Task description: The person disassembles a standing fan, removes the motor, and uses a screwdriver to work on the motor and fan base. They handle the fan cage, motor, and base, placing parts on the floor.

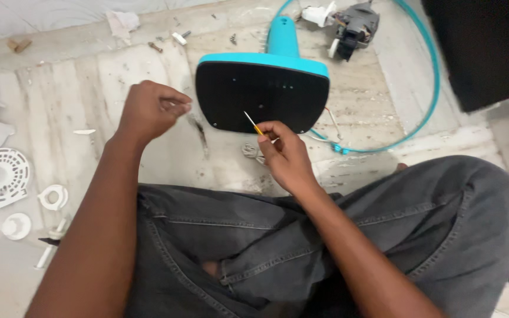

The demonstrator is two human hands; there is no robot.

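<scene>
Lower frame: grey-jeaned knees, person seated on the floor. Right hand (283, 154) grips a thin yellow-handled screwdriver (253, 125), tip on the black underside of the turquoise fan base (261, 97) at centre. Left hand (150, 110), upper left, is pinched closed; contents not discernible. Advise keeping the tip square and the base steadied.

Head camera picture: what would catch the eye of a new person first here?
First, the turquoise fan base with its black underside, lying on the worn floor at centre. The right hand holds a thin yellow-handled screwdriver against it, the left hand hangs closed beside it. White round plastic parts lie far left.
</scene>
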